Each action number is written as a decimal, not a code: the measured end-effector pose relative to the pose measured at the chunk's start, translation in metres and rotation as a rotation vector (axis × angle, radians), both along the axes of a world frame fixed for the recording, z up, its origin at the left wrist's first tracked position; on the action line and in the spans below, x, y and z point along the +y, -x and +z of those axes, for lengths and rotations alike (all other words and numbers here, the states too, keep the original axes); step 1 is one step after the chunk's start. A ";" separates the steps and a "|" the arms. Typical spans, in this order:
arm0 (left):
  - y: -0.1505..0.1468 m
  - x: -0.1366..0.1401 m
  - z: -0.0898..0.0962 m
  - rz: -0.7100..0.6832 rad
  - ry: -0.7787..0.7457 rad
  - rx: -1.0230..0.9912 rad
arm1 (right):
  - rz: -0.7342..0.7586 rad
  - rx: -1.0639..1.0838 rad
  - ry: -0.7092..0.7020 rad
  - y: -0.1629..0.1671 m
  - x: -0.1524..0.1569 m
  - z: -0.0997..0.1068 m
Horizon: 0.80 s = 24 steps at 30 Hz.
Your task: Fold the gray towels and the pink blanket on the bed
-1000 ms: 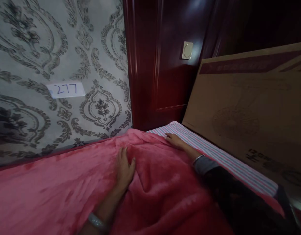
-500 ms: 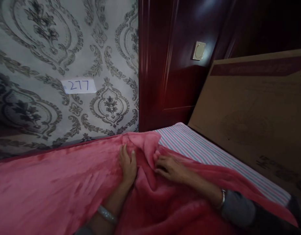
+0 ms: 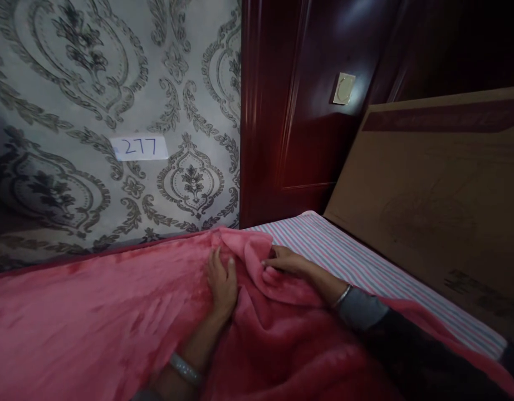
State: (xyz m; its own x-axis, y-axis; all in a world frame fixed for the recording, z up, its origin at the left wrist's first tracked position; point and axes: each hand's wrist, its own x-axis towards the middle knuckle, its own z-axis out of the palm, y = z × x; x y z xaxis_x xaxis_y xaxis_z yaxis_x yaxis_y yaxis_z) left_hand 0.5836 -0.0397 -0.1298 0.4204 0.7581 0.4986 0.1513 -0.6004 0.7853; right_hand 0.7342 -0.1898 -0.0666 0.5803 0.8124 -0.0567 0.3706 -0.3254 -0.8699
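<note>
A plush pink-red blanket (image 3: 114, 312) covers most of the bed, with bunched folds around the middle. On its surface my left hand (image 3: 222, 281) lies flat, fingers stretched out and thumb apart. My right hand (image 3: 285, 260) pinches a folded edge of the blanket, just right of the left hand, and the fold stands up between the two. Beyond the blanket's edge shows a striped sheet (image 3: 323, 239) in pink, white and blue-grey. Parts of my right fingers are hidden behind the cloth.
A large cardboard box (image 3: 427, 184) leans along the right side of the bed. Behind the bed stand a patterned wallpaper wall (image 3: 190, 100) and a dark red wooden panel (image 3: 269, 122). A label (image 3: 140, 148) reading 277 sticks to the wallpaper; a square switch plate (image 3: 344, 89) sits on the panel.
My right hand has moved up and away with the blanket edge, which is lifted a little. The left hand stays nearly in place on the blanket. The view has shifted slightly.
</note>
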 end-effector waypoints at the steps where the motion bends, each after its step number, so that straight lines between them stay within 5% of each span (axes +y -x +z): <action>1: 0.000 0.000 -0.001 0.007 0.001 0.000 | 0.013 -0.027 -0.008 0.001 0.002 -0.001; 6: 0.000 0.000 -0.001 0.005 0.018 0.013 | 0.162 0.175 -0.025 0.007 0.007 -0.001; 13: 0.003 -0.001 0.005 -0.018 0.042 0.025 | 0.123 0.419 -0.396 0.024 0.014 -0.005; 16: 0.003 -0.002 0.005 -0.028 0.027 0.006 | -0.092 0.199 -0.380 -0.007 0.008 0.014; 19: 0.003 -0.002 0.004 -0.022 0.031 -0.006 | -0.513 -0.343 -0.384 -0.066 -0.009 0.050; 21: 0.003 -0.003 0.004 -0.020 0.051 -0.023 | -0.639 -0.662 -0.239 -0.105 -0.022 0.070; 24: 0.004 -0.004 0.005 -0.052 0.084 -0.068 | -0.691 -0.864 0.065 -0.147 -0.034 0.077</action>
State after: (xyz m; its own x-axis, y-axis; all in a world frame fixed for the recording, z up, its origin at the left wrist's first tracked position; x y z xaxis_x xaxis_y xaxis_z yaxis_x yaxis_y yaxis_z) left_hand 0.5792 -0.0438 -0.1250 0.4271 0.7767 0.4629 0.0663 -0.5374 0.8407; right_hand 0.8808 -0.2241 0.0101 0.7726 0.3083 0.5550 0.5652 -0.7322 -0.3800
